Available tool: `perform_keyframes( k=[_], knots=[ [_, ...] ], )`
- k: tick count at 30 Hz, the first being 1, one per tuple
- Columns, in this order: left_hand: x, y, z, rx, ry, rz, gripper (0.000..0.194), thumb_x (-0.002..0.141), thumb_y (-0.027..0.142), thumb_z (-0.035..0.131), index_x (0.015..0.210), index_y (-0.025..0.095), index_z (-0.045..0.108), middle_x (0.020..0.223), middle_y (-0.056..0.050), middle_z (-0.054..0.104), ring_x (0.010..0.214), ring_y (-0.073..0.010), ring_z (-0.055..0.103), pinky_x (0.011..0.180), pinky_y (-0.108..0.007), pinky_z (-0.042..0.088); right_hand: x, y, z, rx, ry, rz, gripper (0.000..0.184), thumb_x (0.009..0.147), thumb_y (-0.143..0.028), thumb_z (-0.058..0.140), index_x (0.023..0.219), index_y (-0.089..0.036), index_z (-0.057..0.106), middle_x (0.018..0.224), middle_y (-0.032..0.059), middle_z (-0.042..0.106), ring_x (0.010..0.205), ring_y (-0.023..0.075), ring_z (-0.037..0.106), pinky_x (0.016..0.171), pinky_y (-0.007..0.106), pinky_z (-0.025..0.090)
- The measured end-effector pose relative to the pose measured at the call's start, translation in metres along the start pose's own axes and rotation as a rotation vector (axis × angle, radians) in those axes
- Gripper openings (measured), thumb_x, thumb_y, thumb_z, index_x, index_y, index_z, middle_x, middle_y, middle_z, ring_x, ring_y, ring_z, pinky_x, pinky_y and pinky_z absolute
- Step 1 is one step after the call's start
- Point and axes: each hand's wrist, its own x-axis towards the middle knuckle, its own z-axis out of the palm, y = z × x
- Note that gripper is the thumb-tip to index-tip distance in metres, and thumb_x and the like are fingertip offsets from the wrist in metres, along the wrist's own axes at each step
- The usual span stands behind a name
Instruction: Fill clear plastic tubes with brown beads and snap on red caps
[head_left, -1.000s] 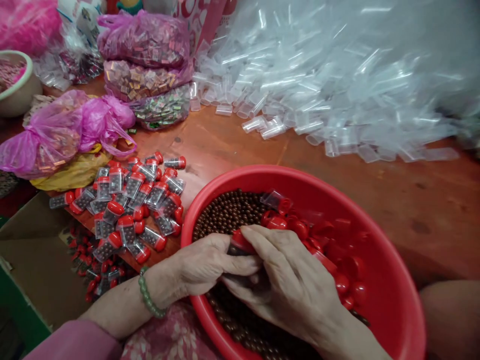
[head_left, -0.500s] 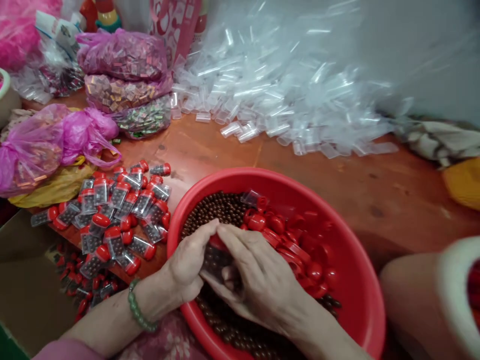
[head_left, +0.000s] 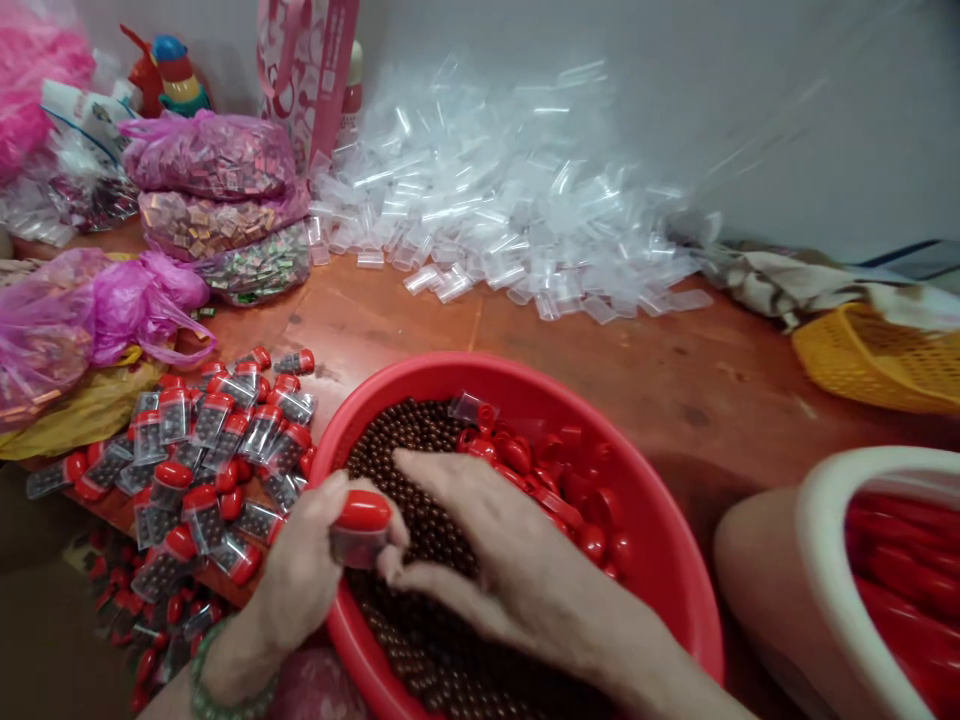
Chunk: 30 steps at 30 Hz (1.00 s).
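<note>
My left hand [head_left: 304, 550] is closed round a clear plastic tube with a red cap [head_left: 361, 512], held over the left rim of a red basin [head_left: 525, 372]. My right hand [head_left: 491, 540] hovers over the basin with thumb and fingers apart, its thumb tip close to the tube; it holds nothing that I can see. Below the hands lie many brown beads [head_left: 409, 470]. Loose red caps [head_left: 551, 490] fill the far right part of the basin, with one clear tube [head_left: 472, 408] lying at their edge.
Left of the basin is a heap of red-capped bead-filled tubes [head_left: 225, 430]. Empty clear tubes [head_left: 495, 230] are piled along the wall. Pink bags of small pieces [head_left: 217, 160] sit back left. A white-rimmed bucket [head_left: 817, 520] and a yellow basket [head_left: 870, 350] stand right.
My hands have come apart: the left has moved left with the capped tube, and the right has opened away from it. The view has shifted to the right.
</note>
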Motion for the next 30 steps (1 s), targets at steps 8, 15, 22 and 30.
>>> perform_keyframes(
  k=[8,15,22,30],
  knots=[
    [-0.022,0.034,-0.09,1.053,0.689,0.285,0.031,0.088,0.044,0.051,0.103,0.021,0.066,0.105,-0.007,0.067,0.106,-0.03,0.058,0.097,-0.045,0.042,-0.001,0.091,0.012,-0.62,-0.25,0.405,0.021,0.087,-0.028,0.058,0.099,-0.011,0.063,0.094,0.0159,0.069,0.085,0.0278,0.06,0.075,0.038,0.045],
    [0.0,0.007,-0.074,1.205,0.563,0.757,0.035,0.088,0.023,0.056,0.122,0.019,0.055,0.128,-0.009,0.058,0.125,-0.03,0.05,0.112,-0.048,0.036,0.017,0.087,0.015,-0.628,-0.362,0.279,0.018,0.088,-0.019,0.052,0.087,-0.008,0.065,0.083,0.0188,0.065,0.082,0.0294,0.054,0.069,0.038,0.034],
    [0.022,-0.018,-0.019,1.123,0.155,0.804,0.027,0.089,0.012,0.052,0.116,0.012,0.055,0.119,-0.012,0.064,0.127,-0.0243,0.049,0.109,-0.046,0.042,0.03,0.06,0.032,-0.558,-0.461,0.084,0.021,0.084,-0.002,0.05,0.084,-0.009,0.069,0.083,0.0165,0.065,0.08,0.0271,0.052,0.069,0.039,0.034],
    [0.03,-0.02,-0.025,1.129,0.108,0.807,0.029,0.088,0.005,0.051,0.115,0.012,0.056,0.119,-0.011,0.064,0.126,-0.0223,0.048,0.112,-0.047,0.04,0.024,0.029,0.062,-0.262,-0.6,-0.024,0.02,0.084,-0.003,0.051,0.085,-0.01,0.07,0.084,0.013,0.065,0.083,0.0246,0.057,0.071,0.037,0.044]
  ],
)
